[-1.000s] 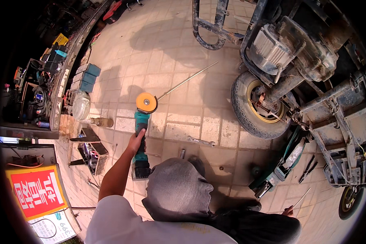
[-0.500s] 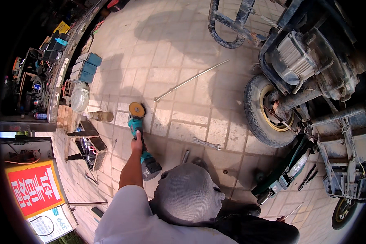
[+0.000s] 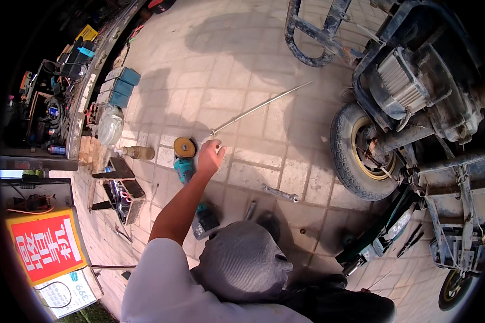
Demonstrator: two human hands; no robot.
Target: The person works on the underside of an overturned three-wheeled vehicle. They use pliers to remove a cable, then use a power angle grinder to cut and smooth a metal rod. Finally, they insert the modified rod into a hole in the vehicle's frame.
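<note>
My left hand (image 3: 210, 157) is over the paving with its thumb apart from the fingers, and nothing shows in its grasp. Just beyond the fingertips is the thicker end of a long thin metal rod (image 3: 261, 106) lying slantwise on the ground. Left of the hand lies a teal cordless angle grinder (image 3: 183, 168) with a tan disc; my forearm hides its middle, and its dark battery end shows below. To the right, a double-ended wrench (image 3: 280, 192) rests on the bricks, and a short metal tube (image 3: 250, 210) lies nearer. My right hand cannot be made out.
On the right stands a dirty vehicle frame with a motor (image 3: 399, 81) and a tyre (image 3: 342, 153). At left are a bottle (image 3: 137, 153), a wooden tool carrier (image 3: 132, 207), blue-grey boxes (image 3: 118, 89) and a red sign (image 3: 46, 245). Rounded grey fabric (image 3: 248, 264) covers floor below.
My left hand has let go of the angle grinder and moved right and away from me, toward the rod's near end. The grinder stays on the ground. The whole view has shifted slightly.
</note>
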